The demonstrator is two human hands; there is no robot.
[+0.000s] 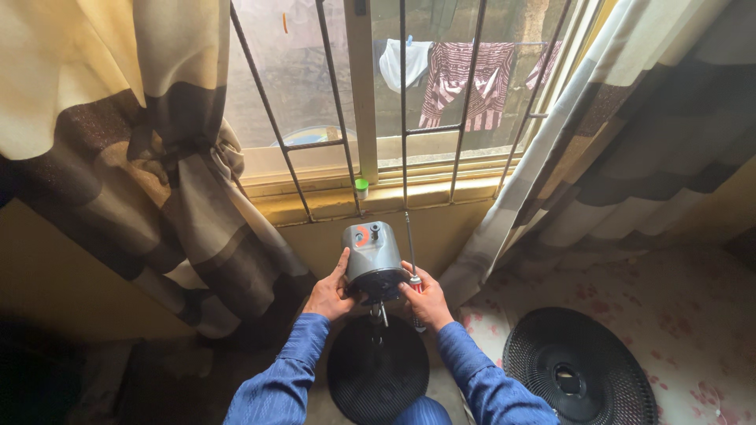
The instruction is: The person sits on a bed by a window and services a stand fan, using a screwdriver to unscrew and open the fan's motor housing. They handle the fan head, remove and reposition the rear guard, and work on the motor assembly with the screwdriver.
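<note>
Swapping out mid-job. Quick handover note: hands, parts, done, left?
Left hand: gripping the side of the grey fan motor housing, held up below the window sill.
Right hand: on the housing's other side, also holding a screwdriver, shaft pointing up.
Parts: one black grille on the floor under the motor, another grille lying to the right.
Done: grilles off.
Left: motor housing unopened, as far as visible.
</note>
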